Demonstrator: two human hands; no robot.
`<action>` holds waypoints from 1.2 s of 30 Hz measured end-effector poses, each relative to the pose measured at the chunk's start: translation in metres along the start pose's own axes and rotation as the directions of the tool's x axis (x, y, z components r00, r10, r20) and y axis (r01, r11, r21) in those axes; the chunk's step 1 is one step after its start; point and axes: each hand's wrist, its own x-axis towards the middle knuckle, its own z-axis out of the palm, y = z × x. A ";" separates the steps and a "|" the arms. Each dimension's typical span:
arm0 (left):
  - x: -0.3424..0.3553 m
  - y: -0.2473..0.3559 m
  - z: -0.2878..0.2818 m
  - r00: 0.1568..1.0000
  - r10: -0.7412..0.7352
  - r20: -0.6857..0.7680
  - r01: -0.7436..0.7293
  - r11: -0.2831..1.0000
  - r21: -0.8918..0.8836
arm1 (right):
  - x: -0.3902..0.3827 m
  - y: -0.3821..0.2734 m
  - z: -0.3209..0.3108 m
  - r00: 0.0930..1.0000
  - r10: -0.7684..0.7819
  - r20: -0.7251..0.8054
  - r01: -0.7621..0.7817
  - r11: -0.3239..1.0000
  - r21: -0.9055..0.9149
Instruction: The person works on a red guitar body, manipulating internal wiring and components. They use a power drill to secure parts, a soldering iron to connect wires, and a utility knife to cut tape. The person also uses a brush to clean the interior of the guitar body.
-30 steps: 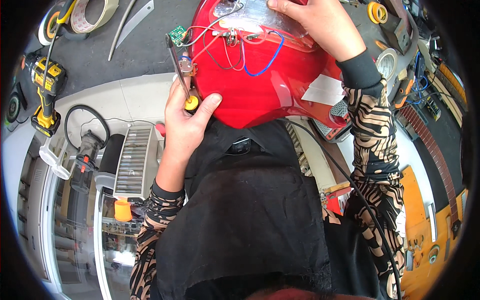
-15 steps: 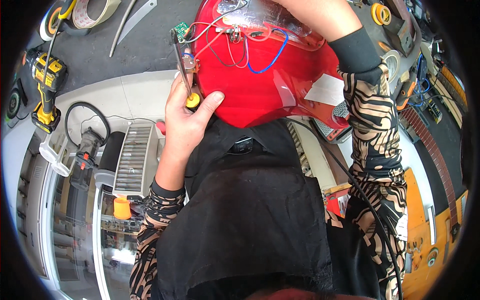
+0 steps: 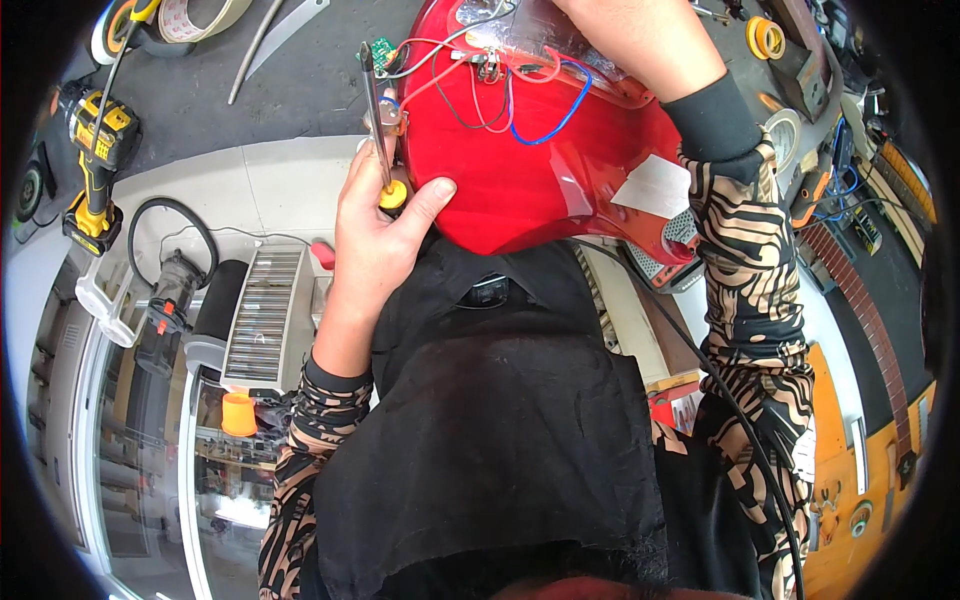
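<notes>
A glossy red guitar body [image 3: 530, 190] lies before me, its shiny foil-lined cavity exposed near the top edge. Red, black, grey and blue wires [image 3: 553, 133] trail out of it to a small green circuit board [image 3: 382, 54] and a round metal part [image 3: 388, 112] at the body's left edge. My left hand [image 3: 385, 225] is closed around a screwdriver [image 3: 392, 192] with a yellow handle end, its shaft pointing away from me. The thumb rests against the body's left side. My right forearm reaches across the far right of the guitar; the hand itself is beyond the upper edge.
A yellow-black cordless drill [image 3: 100, 165], tape roll [image 3: 200, 15] and metal ruler [image 3: 290, 38] lie at left. Yellow tape rolls [image 3: 765, 38] and a guitar neck [image 3: 860, 300] are at right. A black cable [image 3: 690, 345] runs down beside my apron.
The whole scene has shifted slightly in the picture, with the guitar and my left hand a little further right. My left hand keeps its grip on the screwdriver.
</notes>
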 end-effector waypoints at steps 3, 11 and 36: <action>0.001 0.001 -0.001 1.000 -0.014 0.020 0.015 1.000 -0.017 | 0.003 -0.001 -0.006 0.998 0.024 0.066 -0.025 1.000 0.001; 0.004 0.005 0.000 0.999 0.025 0.025 -0.025 1.000 0.001 | 0.005 -0.005 -0.016 0.993 0.044 0.109 -0.039 0.998 -0.047; 0.003 0.004 -0.003 1.000 -0.022 0.016 0.024 0.995 -0.097 | 0.000 -0.009 -0.001 0.963 -0.266 0.035 0.261 0.897 -0.356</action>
